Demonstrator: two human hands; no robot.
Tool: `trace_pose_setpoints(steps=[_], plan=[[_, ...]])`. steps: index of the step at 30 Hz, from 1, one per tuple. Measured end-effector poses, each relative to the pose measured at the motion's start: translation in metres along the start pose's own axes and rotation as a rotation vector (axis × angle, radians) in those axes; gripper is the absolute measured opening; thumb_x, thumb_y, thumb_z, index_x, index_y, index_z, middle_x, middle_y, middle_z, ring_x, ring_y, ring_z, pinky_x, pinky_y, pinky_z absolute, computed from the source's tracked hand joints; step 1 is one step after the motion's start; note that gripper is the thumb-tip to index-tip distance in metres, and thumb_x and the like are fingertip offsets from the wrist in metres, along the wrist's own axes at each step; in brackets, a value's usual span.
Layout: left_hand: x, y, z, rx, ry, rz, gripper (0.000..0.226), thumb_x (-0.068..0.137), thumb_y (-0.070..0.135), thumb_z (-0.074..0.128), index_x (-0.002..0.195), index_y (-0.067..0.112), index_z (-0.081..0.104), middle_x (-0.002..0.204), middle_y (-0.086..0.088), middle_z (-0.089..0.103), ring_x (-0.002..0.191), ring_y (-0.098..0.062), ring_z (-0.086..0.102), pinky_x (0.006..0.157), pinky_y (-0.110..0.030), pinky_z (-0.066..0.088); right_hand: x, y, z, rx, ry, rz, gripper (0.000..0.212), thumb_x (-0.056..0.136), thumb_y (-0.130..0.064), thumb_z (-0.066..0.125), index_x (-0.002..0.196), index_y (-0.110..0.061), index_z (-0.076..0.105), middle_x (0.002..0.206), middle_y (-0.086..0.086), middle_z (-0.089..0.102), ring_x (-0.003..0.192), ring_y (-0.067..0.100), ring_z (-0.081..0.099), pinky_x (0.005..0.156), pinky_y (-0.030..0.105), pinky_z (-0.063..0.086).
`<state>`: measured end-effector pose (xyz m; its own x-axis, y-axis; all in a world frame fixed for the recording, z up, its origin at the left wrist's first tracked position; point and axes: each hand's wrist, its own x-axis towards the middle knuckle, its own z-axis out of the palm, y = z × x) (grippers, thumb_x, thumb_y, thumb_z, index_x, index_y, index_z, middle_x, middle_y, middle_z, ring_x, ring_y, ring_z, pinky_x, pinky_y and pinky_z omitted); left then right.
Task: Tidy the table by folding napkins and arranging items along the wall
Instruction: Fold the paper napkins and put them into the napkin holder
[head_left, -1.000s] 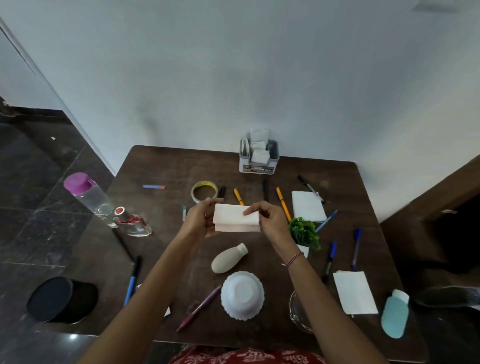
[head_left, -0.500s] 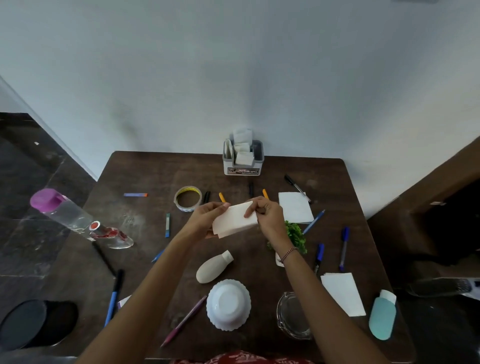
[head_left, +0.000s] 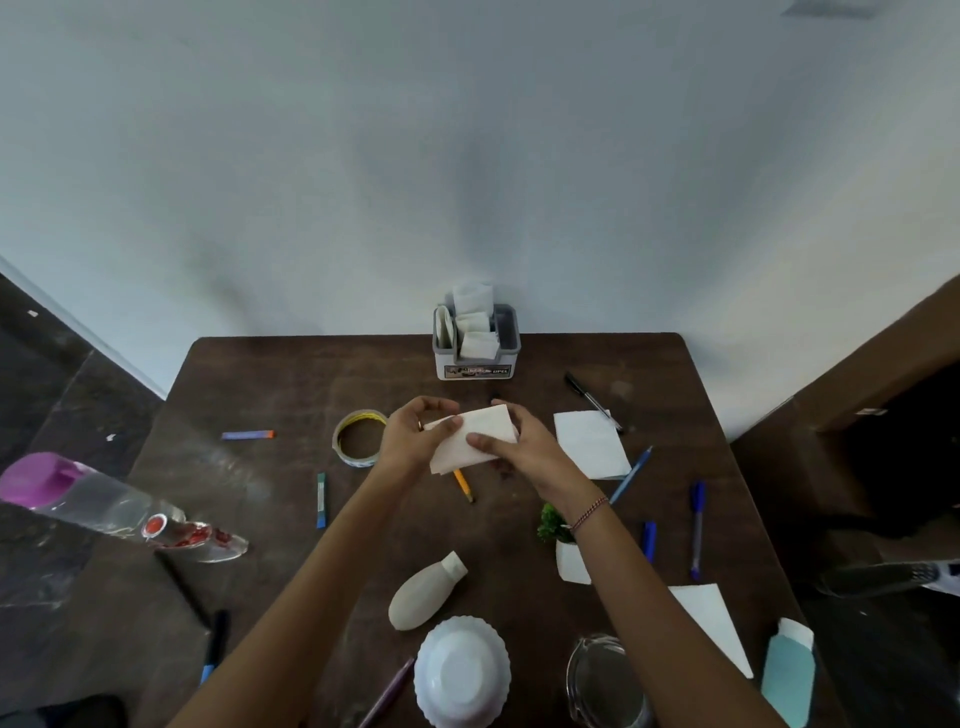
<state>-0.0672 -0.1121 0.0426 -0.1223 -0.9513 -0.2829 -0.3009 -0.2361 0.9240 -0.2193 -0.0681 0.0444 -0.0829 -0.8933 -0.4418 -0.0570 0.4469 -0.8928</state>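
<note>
Both hands are raised over the middle of the bench (head_left: 270, 374), sharing one folded napkin (head_left: 475, 441). The left hand (head_left: 410, 441) pinches the napkin's left end, thumb on top and fingers curled behind it. The right hand (head_left: 524, 449) grips the right end, thumb lying across the upper face and fingers wrapped beneath. The napkin is clear of the surface and tilted, its lower left corner hanging above an orange pencil (head_left: 462, 484).

At the middle of the far edge, against the wall (head_left: 467, 156), stands a grey napkin holder (head_left: 506, 338) with stored napkins (head_left: 475, 343) upright in it. A tape ring (head_left: 340, 444) lies just left of the left hand. To the right of the right hand a flat napkin (head_left: 589, 441) lies on the bench. A black pen (head_left: 589, 397) reaches its far right corner and a blue pen (head_left: 631, 475) lies at its near right corner.

A second flat napkin (head_left: 709, 623) lies toward the near right corner, beside a teal bottle (head_left: 787, 673) at the right edge. Along the near edge are a cream bottle (head_left: 423, 595) on its side, an upturned white bowl (head_left: 461, 670) and a glass dish (head_left: 602, 680). A small potted plant (head_left: 550, 522) shows partly behind the right forearm. A clear bottle with a purple cap (head_left: 93, 501) lies at the left edge.
</note>
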Motion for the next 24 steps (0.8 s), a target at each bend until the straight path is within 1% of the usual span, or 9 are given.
trace_pose_setpoints(steps=[4,7,9,13,14,16,19,22,24], plan=[[0.019,0.003,0.005,-0.017,0.02,0.006,0.012,0.083,0.013,0.069,0.09,0.021,0.064,0.106,-0.009,0.067,0.1,-0.029,0.062,0.083,-0.045,0.053,0.024,0.002,0.0,0.071,0.094,0.038,0.052,0.076,-0.016,0.076,0.122,-0.005,0.056,0.118,0.012,0.063,0.103,0.022,0.062,0.088,0.036,0.054],[0.027,0.006,0.018,0.197,0.152,0.072,0.025,0.081,0.01,0.067,0.104,0.017,0.061,0.111,-0.002,0.061,0.101,-0.018,0.057,0.089,-0.04,0.05,0.038,-0.002,-0.002,0.106,0.227,0.002,0.038,0.077,-0.016,0.075,0.11,-0.002,0.064,0.109,0.013,0.068,0.097,0.022,0.065,0.087,0.036,0.054],[0.031,0.012,0.029,0.294,0.232,0.149,0.031,0.081,0.012,0.064,0.111,0.017,0.059,0.114,-0.006,0.055,0.106,-0.022,0.054,0.091,-0.041,0.048,0.05,-0.005,-0.006,0.16,0.304,-0.021,0.034,0.078,-0.015,0.074,0.109,-0.003,0.065,0.105,0.012,0.069,0.094,0.02,0.065,0.084,0.034,0.055],[0.039,0.03,0.059,0.162,0.122,0.184,0.039,0.092,0.022,0.055,0.13,0.014,0.049,0.135,-0.007,0.043,0.122,-0.021,0.046,0.1,-0.039,0.043,0.073,-0.016,-0.015,0.211,0.397,-0.084,0.032,0.082,-0.014,0.07,0.112,-0.005,0.063,0.101,0.008,0.068,0.088,0.017,0.065,0.07,0.021,0.055],[0.043,0.034,0.066,0.175,0.097,0.204,0.042,0.094,0.026,0.052,0.134,0.015,0.045,0.141,-0.006,0.038,0.128,-0.02,0.042,0.103,-0.039,0.041,0.08,-0.018,-0.017,0.172,0.433,-0.102,0.031,0.082,-0.017,0.069,0.111,-0.006,0.063,0.101,0.007,0.068,0.088,0.017,0.065,0.07,0.021,0.055],[0.054,0.043,0.078,0.185,0.009,0.218,0.047,0.098,0.033,0.044,0.141,0.016,0.038,0.148,-0.004,0.033,0.134,-0.018,0.036,0.108,-0.038,0.036,0.094,-0.023,-0.022,0.135,0.479,-0.118,0.031,0.083,-0.024,0.067,0.109,-0.008,0.063,0.101,0.005,0.068,0.089,0.019,0.066,0.077,0.032,0.057],[0.081,0.053,0.094,0.021,-0.152,0.103,0.047,0.1,0.036,0.038,0.14,0.012,0.039,0.143,-0.005,0.044,0.13,-0.014,0.041,0.108,-0.031,0.033,0.115,-0.031,-0.031,0.076,0.514,-0.095,0.026,0.086,-0.026,0.062,0.105,-0.009,0.061,0.098,0.007,0.069,0.09,0.023,0.067,0.081,0.041,0.057],[0.108,0.056,0.104,-0.185,-0.187,-0.036,0.048,0.101,0.041,0.033,0.14,0.013,0.042,0.138,-0.007,0.05,0.127,-0.018,0.047,0.105,-0.03,0.037,0.129,-0.041,-0.039,0.036,0.499,-0.105,0.026,0.092,-0.023,0.055,0.111,-0.006,0.059,0.102,0.007,0.066,0.092,0.02,0.064,0.075,0.03,0.055],[0.123,0.056,0.106,-0.307,-0.197,-0.138,0.049,0.101,0.042,0.031,0.137,0.012,0.046,0.127,-0.005,0.057,0.116,-0.016,0.053,0.094,-0.025,0.042,0.139,-0.045,-0.044,0.017,0.461,-0.107,0.028,0.095,-0.019,0.049,0.117,-0.004,0.057,0.106,0.007,0.062,0.092,0.017,0.06,0.07,0.02,0.05]])
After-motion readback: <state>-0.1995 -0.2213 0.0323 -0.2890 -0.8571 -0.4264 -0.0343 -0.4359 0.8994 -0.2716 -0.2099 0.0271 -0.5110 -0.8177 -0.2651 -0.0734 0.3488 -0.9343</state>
